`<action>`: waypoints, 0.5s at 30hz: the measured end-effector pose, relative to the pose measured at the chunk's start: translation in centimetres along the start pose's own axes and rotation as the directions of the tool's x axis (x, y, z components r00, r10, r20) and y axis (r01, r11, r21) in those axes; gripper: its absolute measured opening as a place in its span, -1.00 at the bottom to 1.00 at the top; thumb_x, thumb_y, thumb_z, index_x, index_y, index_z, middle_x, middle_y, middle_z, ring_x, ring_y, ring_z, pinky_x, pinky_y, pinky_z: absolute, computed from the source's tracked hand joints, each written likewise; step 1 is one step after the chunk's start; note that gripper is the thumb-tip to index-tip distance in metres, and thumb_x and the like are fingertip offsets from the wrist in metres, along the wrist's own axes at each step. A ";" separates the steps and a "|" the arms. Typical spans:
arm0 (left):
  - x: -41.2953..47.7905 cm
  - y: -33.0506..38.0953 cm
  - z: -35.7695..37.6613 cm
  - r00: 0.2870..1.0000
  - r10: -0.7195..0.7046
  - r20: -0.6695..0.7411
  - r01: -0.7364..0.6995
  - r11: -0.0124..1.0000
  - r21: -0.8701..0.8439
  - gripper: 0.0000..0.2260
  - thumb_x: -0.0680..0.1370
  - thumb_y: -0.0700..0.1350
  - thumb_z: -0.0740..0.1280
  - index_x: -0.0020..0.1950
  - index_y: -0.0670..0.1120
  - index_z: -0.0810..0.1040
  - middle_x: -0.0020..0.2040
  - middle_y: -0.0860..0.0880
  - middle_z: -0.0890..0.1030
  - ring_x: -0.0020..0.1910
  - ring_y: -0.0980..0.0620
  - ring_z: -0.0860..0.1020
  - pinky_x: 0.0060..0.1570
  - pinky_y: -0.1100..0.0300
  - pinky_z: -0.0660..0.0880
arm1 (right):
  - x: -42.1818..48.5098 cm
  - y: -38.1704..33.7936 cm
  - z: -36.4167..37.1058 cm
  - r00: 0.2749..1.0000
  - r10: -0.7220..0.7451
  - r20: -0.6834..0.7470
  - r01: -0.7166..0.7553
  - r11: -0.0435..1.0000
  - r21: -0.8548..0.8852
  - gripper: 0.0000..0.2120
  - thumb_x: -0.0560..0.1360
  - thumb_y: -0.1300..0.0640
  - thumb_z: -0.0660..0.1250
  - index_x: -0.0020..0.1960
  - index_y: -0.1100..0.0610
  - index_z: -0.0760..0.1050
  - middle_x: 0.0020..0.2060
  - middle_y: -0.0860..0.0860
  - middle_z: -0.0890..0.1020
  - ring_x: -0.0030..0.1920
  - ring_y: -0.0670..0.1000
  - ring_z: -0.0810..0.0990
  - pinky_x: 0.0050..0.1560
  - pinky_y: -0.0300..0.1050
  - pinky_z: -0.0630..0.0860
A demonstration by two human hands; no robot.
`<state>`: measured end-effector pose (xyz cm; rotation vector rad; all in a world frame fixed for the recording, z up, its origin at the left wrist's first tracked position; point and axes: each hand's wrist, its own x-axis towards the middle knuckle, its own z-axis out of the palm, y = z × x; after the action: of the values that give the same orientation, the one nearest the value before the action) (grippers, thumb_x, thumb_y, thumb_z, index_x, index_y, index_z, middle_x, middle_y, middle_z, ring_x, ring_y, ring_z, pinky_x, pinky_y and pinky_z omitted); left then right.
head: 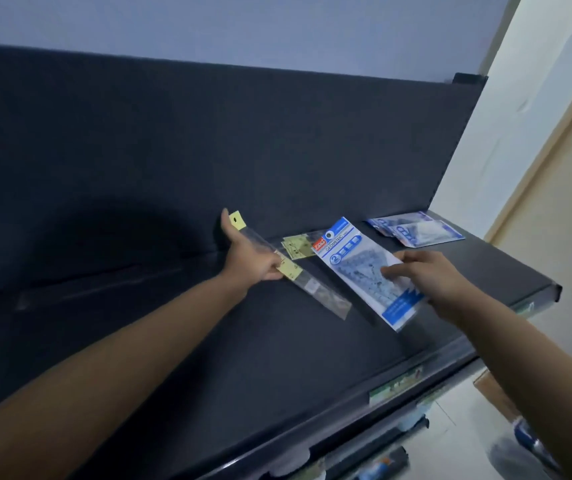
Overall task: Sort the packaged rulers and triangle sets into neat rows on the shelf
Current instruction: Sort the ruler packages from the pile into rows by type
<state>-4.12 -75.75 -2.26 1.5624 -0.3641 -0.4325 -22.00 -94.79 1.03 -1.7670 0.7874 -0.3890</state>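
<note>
My left hand [248,256] grips a long clear ruler pack with yellow tags [315,289], held slanted just above the dark shelf [208,341]. My right hand [426,277] pinches a blue-and-white geometric triangle set pack [357,265] by its right edge, tilted over the shelf. Between the two packs, another yellow-tagged ruler pack [295,245] lies flat near the back panel. A small pile of blue triangle set packs [416,230] lies at the shelf's far right.
The shelf's dark back panel [208,150] rises behind the packs. The shelf front edge [395,381] carries label strips. Lower shelves with goods [381,465] show below. A pale wall and door frame [537,202] stand at the right.
</note>
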 end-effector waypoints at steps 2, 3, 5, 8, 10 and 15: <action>0.8 -0.4 0.3 0.999 0.034 -0.005 -0.034 0.997 0.070 0.11 0.40 -0.45 0.37 0.45 0.26 -0.40 -0.17 -0.20 0.58 -0.25 -0.10 0.56 -0.21 0.01 0.65 | 2.2 0.1 -0.7 0.999 0.010 0.031 -0.010 1.000 0.008 -0.92 0.39 0.33 0.41 -0.21 0.18 0.58 -0.37 0.00 0.65 -0.45 -0.10 0.61 -0.49 -0.33 0.45; 1.0 -0.5 0.3 1.000 0.030 -0.007 -0.028 0.992 0.119 0.10 0.40 -0.41 0.40 0.46 0.30 -0.34 -0.20 -0.20 0.60 -0.32 -0.09 0.58 -0.26 0.03 0.65 | 3.3 0.3 -1.0 0.998 0.019 0.054 -0.019 1.000 0.004 -0.92 0.39 0.33 0.40 -0.21 0.18 0.58 -0.37 0.01 0.65 -0.45 -0.10 0.61 -0.49 -0.34 0.44; 1.1 -0.7 0.5 1.000 0.007 0.005 -0.008 0.968 0.252 -0.07 0.41 -0.29 0.46 0.52 0.23 -0.04 -0.24 -0.14 0.62 -0.43 -0.04 0.58 -0.38 0.14 0.60 | 5.0 0.6 -1.3 0.993 0.026 0.119 -0.023 0.999 -0.027 -0.91 0.39 0.35 0.39 -0.21 0.19 0.58 -0.37 0.04 0.65 -0.45 -0.09 0.61 -0.50 -0.35 0.44; 1.0 -1.0 1.2 1.000 -0.002 0.017 -0.007 0.846 0.534 -0.54 0.41 0.04 0.51 0.25 -0.02 0.51 -0.17 -0.01 0.60 -0.43 0.08 0.54 -0.39 0.23 0.53 | 7.4 1.0 -1.8 0.976 0.035 0.213 -0.020 0.997 -0.071 -0.91 0.40 0.33 0.40 -0.10 0.23 0.59 -0.24 0.10 0.67 -0.32 -0.01 0.64 -0.37 -0.27 0.51; 0.4 -1.3 1.8 0.999 0.048 0.008 -0.039 0.699 0.714 -0.54 0.34 0.29 0.45 0.06 0.01 0.59 -0.15 0.08 0.62 -0.28 0.13 0.57 -0.23 0.23 0.54 | 9.0 1.1 -2.2 0.968 0.023 0.249 -0.006 0.997 -0.071 -0.87 0.40 0.31 0.41 -0.04 0.24 0.59 -0.16 0.14 0.68 -0.20 0.09 0.65 -0.21 -0.14 0.54; -2.3 -0.9 4.0 0.994 0.114 0.000 -0.022 0.197 0.980 -0.29 0.22 0.59 0.14 0.05 0.08 0.56 -0.14 0.16 0.59 -0.09 0.08 0.57 -0.24 0.17 0.38 | 12.2 0.8 -3.9 0.948 -0.019 0.318 0.029 0.999 -0.025 -0.83 0.41 0.29 0.40 0.00 0.26 0.58 -0.13 0.21 0.69 -0.17 0.15 0.65 -0.09 -0.04 0.54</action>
<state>-8.11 -78.14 -3.14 2.8515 -0.7487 0.0250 -15.83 -106.01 0.07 -1.8094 0.5434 -0.1022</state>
